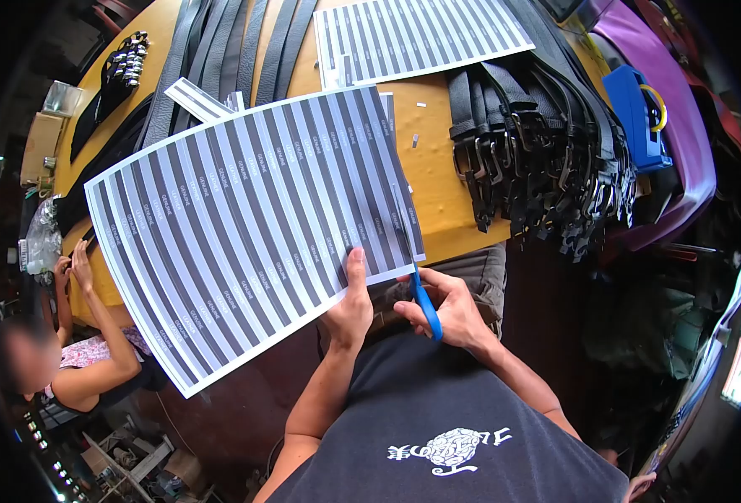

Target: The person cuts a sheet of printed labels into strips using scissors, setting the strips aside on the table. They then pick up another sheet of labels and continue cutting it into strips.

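A large sheet of striped labels (244, 218), printed with "GENUINE LEATHER", is held up over the table's near edge. My left hand (350, 306) grips its lower right edge, thumb on top and fingers hidden beneath. In my right hand (454, 310) is a pair of scissors (426, 308) with blue handles. Their blades lie along the sheet's right side, where a narrow strip (413, 220) stands beside the cut. A second striped sheet (425, 38) lies flat at the back of the table.
Black belts with metal buckles (538, 142) are piled on the right of the yellow table (437, 197). More black straps (211, 50) lie at the back left. Cut label strips (198, 101) rest behind the sheet. A blue holder (639, 117) stands right. Another person (93, 360) works at the left.
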A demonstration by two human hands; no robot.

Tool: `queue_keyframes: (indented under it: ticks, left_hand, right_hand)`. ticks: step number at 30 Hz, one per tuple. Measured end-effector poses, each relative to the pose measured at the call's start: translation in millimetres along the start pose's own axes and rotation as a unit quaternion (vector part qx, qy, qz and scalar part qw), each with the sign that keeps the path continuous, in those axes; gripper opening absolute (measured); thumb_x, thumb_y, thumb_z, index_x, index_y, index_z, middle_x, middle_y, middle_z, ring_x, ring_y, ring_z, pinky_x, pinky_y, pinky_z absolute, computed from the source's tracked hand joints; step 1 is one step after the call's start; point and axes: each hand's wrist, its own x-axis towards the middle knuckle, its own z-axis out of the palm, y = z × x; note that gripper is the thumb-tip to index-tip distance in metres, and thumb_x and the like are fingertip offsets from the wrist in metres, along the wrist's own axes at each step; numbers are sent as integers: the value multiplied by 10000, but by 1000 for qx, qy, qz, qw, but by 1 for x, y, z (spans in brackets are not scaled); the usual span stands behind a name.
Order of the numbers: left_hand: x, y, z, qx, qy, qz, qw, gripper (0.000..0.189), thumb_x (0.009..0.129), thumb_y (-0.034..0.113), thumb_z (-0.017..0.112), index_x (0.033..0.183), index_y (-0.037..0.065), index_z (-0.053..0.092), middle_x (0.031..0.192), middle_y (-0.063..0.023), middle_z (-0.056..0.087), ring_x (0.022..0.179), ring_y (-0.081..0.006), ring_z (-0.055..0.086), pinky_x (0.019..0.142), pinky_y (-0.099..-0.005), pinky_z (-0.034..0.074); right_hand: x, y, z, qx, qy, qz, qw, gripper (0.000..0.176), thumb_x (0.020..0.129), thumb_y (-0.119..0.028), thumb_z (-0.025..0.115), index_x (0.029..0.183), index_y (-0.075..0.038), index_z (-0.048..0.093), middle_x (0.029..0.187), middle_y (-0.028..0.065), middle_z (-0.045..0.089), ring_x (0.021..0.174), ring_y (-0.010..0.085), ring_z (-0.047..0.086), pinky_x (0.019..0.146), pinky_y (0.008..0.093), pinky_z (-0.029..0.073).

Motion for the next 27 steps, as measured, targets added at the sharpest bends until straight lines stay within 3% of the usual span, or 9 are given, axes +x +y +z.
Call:
queue_keyframes:
  ticks: [27]
  left_hand:
    - [-2,-1,-1,-5,2,-14,1000,258,889,78,634,1090,-76,579,1064,-114,622,924,-160,595,829,-284,466]
  right_hand:
    - [1,4,2,38,4,8,999,448,772,-195,781,1116,14,586,667,24,619,541,52,531,460,208,434]
